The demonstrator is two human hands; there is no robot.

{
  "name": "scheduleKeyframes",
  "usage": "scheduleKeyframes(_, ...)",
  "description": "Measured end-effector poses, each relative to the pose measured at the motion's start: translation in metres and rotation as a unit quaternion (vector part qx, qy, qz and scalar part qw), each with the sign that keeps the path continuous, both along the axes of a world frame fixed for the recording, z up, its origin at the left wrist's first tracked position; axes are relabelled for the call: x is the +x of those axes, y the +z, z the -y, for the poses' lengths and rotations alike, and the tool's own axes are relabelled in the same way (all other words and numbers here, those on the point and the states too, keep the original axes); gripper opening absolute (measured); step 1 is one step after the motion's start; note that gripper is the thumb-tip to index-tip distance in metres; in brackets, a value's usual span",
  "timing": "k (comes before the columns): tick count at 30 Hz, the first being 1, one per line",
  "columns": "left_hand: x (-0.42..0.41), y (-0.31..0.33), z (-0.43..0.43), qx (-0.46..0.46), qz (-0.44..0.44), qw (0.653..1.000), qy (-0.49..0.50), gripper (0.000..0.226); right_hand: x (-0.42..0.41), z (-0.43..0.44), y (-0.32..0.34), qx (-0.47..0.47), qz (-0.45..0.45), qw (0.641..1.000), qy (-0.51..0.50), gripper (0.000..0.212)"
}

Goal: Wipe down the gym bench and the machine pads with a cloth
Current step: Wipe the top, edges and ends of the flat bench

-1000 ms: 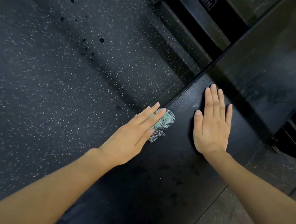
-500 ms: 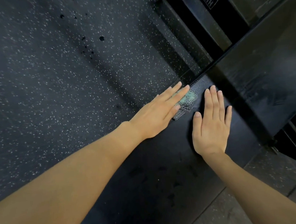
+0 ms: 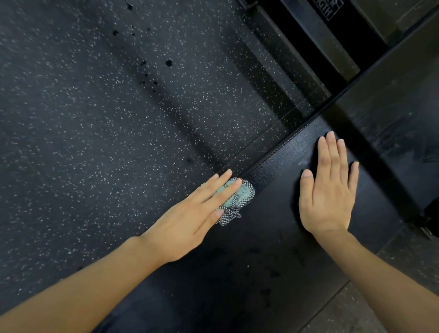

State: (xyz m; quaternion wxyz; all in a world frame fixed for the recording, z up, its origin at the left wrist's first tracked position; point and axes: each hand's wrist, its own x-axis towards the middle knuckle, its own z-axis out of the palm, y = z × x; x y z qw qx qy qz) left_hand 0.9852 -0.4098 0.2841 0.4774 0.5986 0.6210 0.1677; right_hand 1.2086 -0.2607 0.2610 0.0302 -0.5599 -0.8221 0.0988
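Left hand (image 3: 191, 220) flat, pinning cloth (image 3: 237, 197) at bench (image 3: 283, 240) edge, right hand (image 3: 326, 192) flat, empty: cloth could slide off onto floor (image 3: 80, 124).

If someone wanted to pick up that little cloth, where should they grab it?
Probably the checked bunch at the cloth's lower right, coming from the right over the bench. That part sticks out, crumpled and raised; the left hand lies flat over the rest.
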Motion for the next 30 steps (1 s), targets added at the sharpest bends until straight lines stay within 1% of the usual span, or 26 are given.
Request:
scheduleKeyframes(4,0.009,0.001,-0.011,-0.006,0.003,1.0,0.024,0.055,0.0,0.0,-0.001,0.001,0.003,1.0,0.004,0.064)
scheduleKeyframes(8,0.019,-0.001,-0.033,0.012,-0.024,0.999,0.03,0.055,0.0,0.0,-0.001,0.006,0.01,1.0,0.01,0.064)
scheduleKeyframes(14,0.033,-0.004,-0.071,0.046,-0.039,0.998,0.029,0.054,0.002,-0.001,-0.002,0.005,0.0,1.0,0.017,0.063)
scheduleKeyframes(24,0.031,-0.01,-0.052,0.084,-0.07,0.994,0.02,0.053,0.006,-0.002,-0.004,0.013,-0.017,0.999,0.035,0.062)
scheduleKeyframes(30,0.02,-0.007,-0.015,0.081,-0.09,0.993,0.014,0.051,0.007,-0.001,-0.002,0.013,-0.039,0.999,0.034,0.061)
